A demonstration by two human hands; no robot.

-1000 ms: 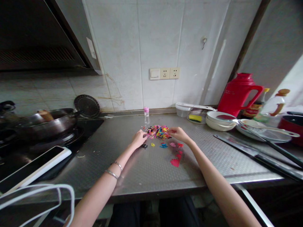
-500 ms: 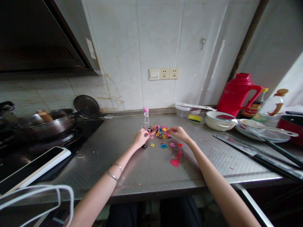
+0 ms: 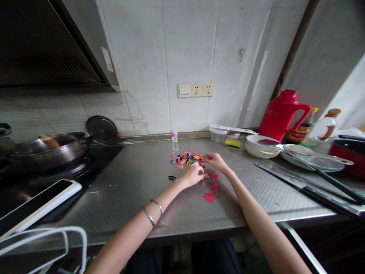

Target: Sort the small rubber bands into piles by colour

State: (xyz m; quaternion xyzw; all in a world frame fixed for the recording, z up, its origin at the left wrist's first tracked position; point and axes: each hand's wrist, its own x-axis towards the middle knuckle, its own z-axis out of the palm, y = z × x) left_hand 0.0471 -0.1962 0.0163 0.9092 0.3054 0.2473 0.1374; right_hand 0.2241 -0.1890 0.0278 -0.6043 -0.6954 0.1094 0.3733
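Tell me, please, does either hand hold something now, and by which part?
It cannot be told. Both the left hand and the right hand touch the near edge of the pile of small coloured bands, fingers curled.

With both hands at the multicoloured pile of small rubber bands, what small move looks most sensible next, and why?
Probably set the left hand down on the near row of colour groups. It hovers over that row, beside the pink band and red bands, while the right hand touches the multicoloured pile of small rubber bands on the steel counter.
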